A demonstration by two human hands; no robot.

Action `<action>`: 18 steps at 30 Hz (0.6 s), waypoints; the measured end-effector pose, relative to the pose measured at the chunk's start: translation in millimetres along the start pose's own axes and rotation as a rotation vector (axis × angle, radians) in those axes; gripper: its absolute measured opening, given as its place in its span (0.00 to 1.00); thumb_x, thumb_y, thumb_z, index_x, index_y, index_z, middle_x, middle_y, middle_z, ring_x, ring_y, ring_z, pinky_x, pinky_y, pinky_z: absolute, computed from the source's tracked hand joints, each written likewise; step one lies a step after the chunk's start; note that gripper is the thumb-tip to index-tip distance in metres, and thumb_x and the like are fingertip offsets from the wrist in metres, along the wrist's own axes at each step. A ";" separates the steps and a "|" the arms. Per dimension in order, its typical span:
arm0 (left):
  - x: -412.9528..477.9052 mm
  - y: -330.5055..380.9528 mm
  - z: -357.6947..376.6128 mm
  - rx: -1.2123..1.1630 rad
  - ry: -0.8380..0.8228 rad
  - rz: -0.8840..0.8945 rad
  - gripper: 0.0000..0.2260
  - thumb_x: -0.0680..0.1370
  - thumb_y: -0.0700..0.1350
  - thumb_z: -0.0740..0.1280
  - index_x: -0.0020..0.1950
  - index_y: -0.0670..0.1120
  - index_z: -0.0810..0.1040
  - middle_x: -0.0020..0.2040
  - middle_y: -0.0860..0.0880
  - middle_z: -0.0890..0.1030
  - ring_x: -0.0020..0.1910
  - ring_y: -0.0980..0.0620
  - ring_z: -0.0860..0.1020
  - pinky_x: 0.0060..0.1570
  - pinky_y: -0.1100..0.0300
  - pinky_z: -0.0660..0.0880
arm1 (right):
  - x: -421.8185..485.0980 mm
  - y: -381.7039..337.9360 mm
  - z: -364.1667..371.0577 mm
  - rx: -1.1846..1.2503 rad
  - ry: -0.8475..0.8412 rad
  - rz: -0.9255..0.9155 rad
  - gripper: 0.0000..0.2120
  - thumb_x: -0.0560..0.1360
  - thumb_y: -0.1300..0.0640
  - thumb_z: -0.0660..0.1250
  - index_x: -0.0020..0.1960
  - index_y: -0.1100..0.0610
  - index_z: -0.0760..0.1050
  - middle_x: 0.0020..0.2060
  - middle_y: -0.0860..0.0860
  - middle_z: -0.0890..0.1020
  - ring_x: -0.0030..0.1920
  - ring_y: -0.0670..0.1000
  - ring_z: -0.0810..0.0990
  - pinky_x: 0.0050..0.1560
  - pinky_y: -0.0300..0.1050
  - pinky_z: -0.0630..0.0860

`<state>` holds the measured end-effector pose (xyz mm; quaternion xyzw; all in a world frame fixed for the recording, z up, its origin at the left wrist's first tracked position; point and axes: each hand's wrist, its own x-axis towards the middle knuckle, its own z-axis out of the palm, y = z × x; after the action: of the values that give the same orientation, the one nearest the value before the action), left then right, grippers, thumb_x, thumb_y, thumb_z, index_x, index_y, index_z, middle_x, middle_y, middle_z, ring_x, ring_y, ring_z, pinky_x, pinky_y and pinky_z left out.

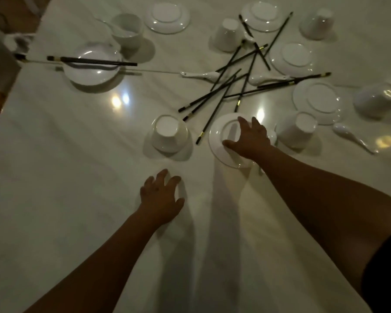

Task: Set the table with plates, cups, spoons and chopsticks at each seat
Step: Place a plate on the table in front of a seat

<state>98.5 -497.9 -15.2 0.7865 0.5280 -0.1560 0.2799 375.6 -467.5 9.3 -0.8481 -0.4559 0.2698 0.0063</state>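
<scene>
- The right hand (248, 141) is reaching forward and resting on the nearest plate (213, 141), which is lying upside down, foot ring up, on the white worktop (66, 154).
- Its fingers (243, 124) are lying spread and fairly straight across the plate's base, with the thumb out to the left; they are touching rather than curling round it.
- The left hand (160, 199) is hovering at or on the worktop, closer to the person and left of the plate, fingers apart, loosely bent and holding nothing.
- The plate is directly under the right hand, so that hand is the nearer one; an upturned cup (169, 134) is standing just beyond the left hand.
- Loose chopsticks (230, 86) are lying crisscrossed just beyond the plate, one tip nearly reaching its far-left rim.
- Likely step: flipping or sliding this plate to a seat; dragging it could be disturbing those sticks.
- At far left, one plate (93, 73) is already carrying a pair of chopsticks (93, 61).
</scene>
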 end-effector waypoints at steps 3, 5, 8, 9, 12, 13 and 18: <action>2.5 9.5 -2.8 -0.010 0.038 -0.066 0.26 0.74 0.59 0.63 0.70 0.56 0.63 0.75 0.47 0.55 0.71 0.39 0.57 0.71 0.47 0.57 | 19.9 2.2 -7.6 -0.014 -0.062 -0.021 0.50 0.67 0.33 0.68 0.77 0.46 0.43 0.78 0.56 0.43 0.76 0.63 0.45 0.73 0.65 0.52; 5.6 16.1 -5.1 -0.016 0.072 -0.097 0.23 0.75 0.58 0.63 0.68 0.55 0.66 0.74 0.47 0.58 0.69 0.39 0.60 0.68 0.49 0.61 | 29.5 4.5 -10.2 -0.021 -0.084 -0.020 0.53 0.64 0.31 0.69 0.77 0.46 0.43 0.78 0.56 0.44 0.76 0.64 0.46 0.72 0.66 0.53; 11.2 29.4 -6.7 -0.138 0.112 -0.114 0.21 0.75 0.56 0.61 0.65 0.49 0.71 0.68 0.45 0.65 0.64 0.40 0.65 0.64 0.53 0.63 | 34.8 9.4 -8.8 -0.042 -0.098 -0.031 0.54 0.62 0.29 0.69 0.77 0.46 0.45 0.77 0.58 0.48 0.75 0.65 0.51 0.71 0.65 0.56; 13.6 34.6 -7.8 -0.218 0.132 -0.095 0.21 0.75 0.55 0.60 0.63 0.46 0.73 0.66 0.44 0.68 0.63 0.41 0.68 0.63 0.54 0.63 | 33.5 10.4 -8.1 -0.060 -0.095 -0.045 0.54 0.62 0.29 0.69 0.77 0.46 0.46 0.77 0.58 0.50 0.74 0.65 0.53 0.71 0.64 0.57; 16.0 51.5 -14.2 -0.459 0.162 -0.092 0.16 0.78 0.48 0.63 0.62 0.43 0.74 0.60 0.44 0.74 0.59 0.47 0.74 0.55 0.64 0.64 | 23.6 10.3 -6.0 -0.113 -0.096 -0.089 0.51 0.63 0.30 0.69 0.76 0.47 0.48 0.75 0.59 0.54 0.72 0.66 0.58 0.68 0.63 0.60; 14.8 55.5 -15.8 -0.517 0.146 -0.113 0.16 0.78 0.47 0.63 0.64 0.43 0.74 0.61 0.44 0.75 0.59 0.49 0.74 0.54 0.66 0.64 | 17.8 8.8 -4.3 -0.122 -0.100 -0.096 0.50 0.64 0.30 0.69 0.76 0.47 0.48 0.75 0.59 0.55 0.71 0.66 0.58 0.67 0.63 0.61; -1.5 54.3 -15.5 -0.762 0.128 -0.216 0.19 0.79 0.48 0.62 0.70 0.48 0.67 0.64 0.47 0.76 0.60 0.51 0.74 0.58 0.59 0.69 | -24.7 -4.3 19.1 -0.119 -0.135 -0.127 0.45 0.67 0.33 0.68 0.76 0.45 0.50 0.74 0.57 0.54 0.71 0.65 0.57 0.68 0.61 0.60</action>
<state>146.9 -505.2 12.9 0.5743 0.6441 0.0717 0.5002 352.6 -488.7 5.3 -0.7964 -0.5231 0.2979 -0.0578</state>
